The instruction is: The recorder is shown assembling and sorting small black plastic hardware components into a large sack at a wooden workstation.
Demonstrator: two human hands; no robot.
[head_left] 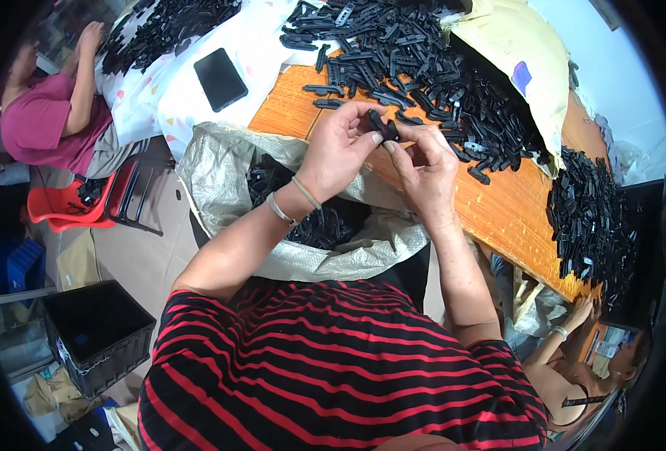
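A small black plastic part (pixel 382 125) is pinched between my two hands over the table's near edge. My left hand (pixel 338 150), with two bands at its wrist, grips it by thumb and fingertips. On the other side, the thumb and fingers of my right hand (pixel 428 167) close on it too. Just beyond lies a large pile of long black plastic parts (pixel 393 56) on the orange-brown wooden table (pixel 510 214). Beneath my hands, a pale woven sack (pixel 224 169) gapes in front of my body, with more black parts (pixel 322 227) inside.
A yellowish sack (pixel 498 37) spills parts at the back. A dark phone (pixel 220 79) lies on white sheeting. One person (pixel 47 120) sits at left by a red chair (pixel 66 203); another (pixel 566 368) works at right beside a second pile (pixel 588 218). A black crate (pixel 100 338) stands lower left.
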